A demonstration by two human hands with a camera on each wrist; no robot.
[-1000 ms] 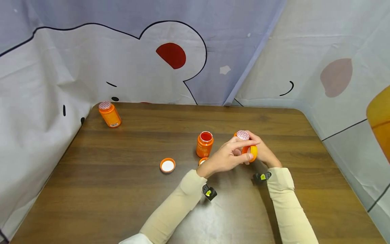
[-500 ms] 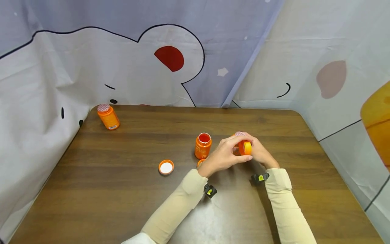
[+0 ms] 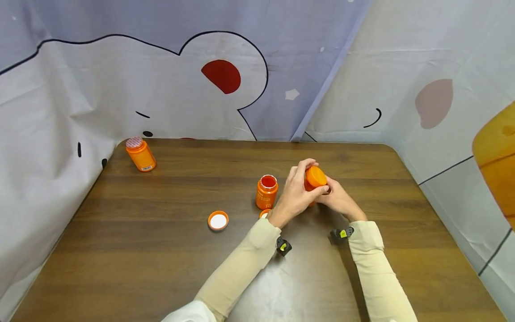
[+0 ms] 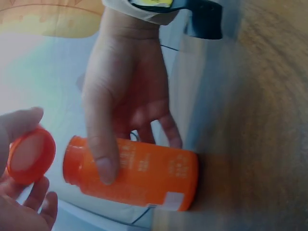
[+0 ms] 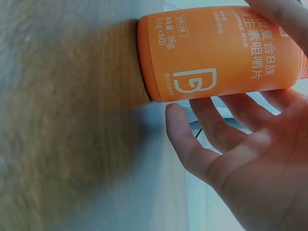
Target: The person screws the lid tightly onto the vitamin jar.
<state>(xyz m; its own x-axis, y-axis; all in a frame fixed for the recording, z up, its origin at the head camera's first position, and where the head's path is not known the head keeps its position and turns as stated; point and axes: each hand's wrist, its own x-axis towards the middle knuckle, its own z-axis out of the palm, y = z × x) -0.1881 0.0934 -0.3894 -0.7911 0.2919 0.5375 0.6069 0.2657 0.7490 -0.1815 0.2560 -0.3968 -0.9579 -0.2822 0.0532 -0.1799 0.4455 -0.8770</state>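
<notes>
Your left hand [image 3: 295, 193] pinches the orange cap [image 3: 317, 175] between thumb and fingers; your right hand [image 3: 338, 199] grips the bottle [image 5: 211, 57], thumb across the front, fingers behind. Bottle upright, right of table centre, base at or just over the table [image 3: 141, 264], can't tell if touching. Left wrist view has the cap just off the bottle's mouth, small gap, tilted, hollow side showing. To the left of your hands, open bottle [image 3: 267, 195] upright, red inside showing. Near it, second cap [image 3: 263, 214], partly hidden by your left wrist. Farther left, third cap [image 3: 218, 221], white lining up. Far back left corner, sealed bottle [image 3: 142, 156], patterned seal on top. Printed cloth [image 3: 161, 89] behind the table.
</notes>
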